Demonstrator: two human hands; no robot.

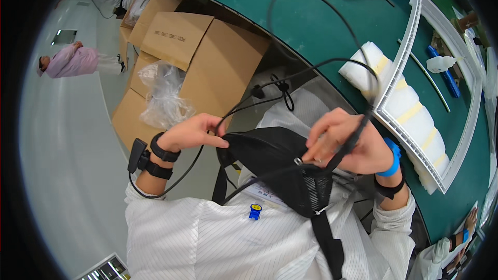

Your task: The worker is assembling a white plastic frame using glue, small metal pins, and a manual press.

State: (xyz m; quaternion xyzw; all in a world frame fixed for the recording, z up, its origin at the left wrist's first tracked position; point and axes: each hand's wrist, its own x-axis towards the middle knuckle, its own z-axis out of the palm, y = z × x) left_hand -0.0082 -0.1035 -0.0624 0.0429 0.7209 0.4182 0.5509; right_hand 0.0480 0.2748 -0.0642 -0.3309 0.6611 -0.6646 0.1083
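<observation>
A black waist bag (267, 148) with a mesh side panel and a strap lies across my front. My left hand (193, 136) pinches its left end between thumb and fingers. Slightly blurred, my right hand (346, 142) has its fingertips closed at the metal zipper pull (298, 161) on the bag's right part. A black cable (332, 61) loops up over the bag and passes in front of my right hand, hiding some of it. Another thin cable runs from the black device (137, 155) on my left wrist, past my left fingers.
An open cardboard box (218, 67) with clear plastic inside stands ahead left. On the green table (311, 31) at the right lie a white frame (456, 163), white foam (415, 109) and a white bottle (441, 64). One person stands far left; another person's hand shows at lower right.
</observation>
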